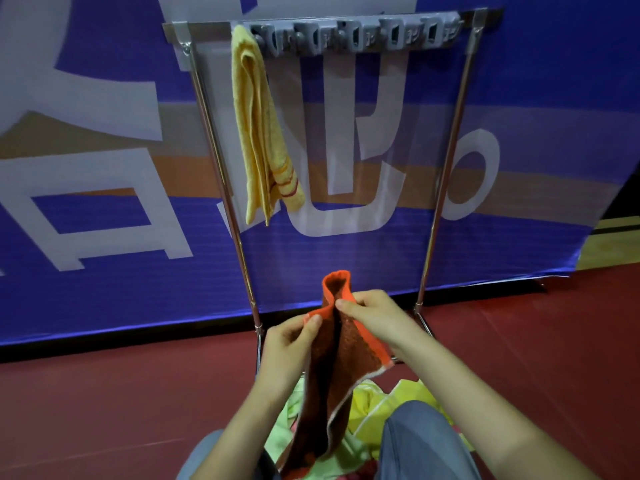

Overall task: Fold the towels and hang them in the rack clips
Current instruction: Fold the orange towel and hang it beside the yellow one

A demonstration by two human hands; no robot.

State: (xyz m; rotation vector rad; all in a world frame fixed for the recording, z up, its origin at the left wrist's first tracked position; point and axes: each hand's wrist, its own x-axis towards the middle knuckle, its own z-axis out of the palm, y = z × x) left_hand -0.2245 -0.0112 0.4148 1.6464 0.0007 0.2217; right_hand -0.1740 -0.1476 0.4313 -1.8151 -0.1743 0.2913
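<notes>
While the blue banner [104, 237] fills the background and the red floor [519, 341] spans the bottom of the frame, the part that matters is the metal rack [444, 188] standing centre frame against the banner. On it the yellow towel [259, 133] hangs folded from the leftmost clip, upper centre-left. That one's done.

Next, the orange towel [343, 358]: lower centre, held up in the air over a pile of loose towels [370, 403] on the floor at bottom centre. Along the top bar, the clip strip [356, 34] looks free in every slot right of the yellow one.

Step in hand, my read: lengthwise fold of the orange towel, not finished.
- The left hand [287, 344] grip is clamped on the left edge, thumb against fingers.
- The right hand [377, 317] grip pinches the top hem just below the loop that sticks up.
- Both grips sit close together, fold valley between them.

To do it well:
- Bring the long edges flush before releasing either pinch.
- Hold tension along the hem so the lower end hangs straight, no twist.
- Flatten the top loop so the clip takes a thin, even edge.
- Aim for a strip about as narrow as the yellow one.

Risk: the tail drags in the pile and snags.
</notes>
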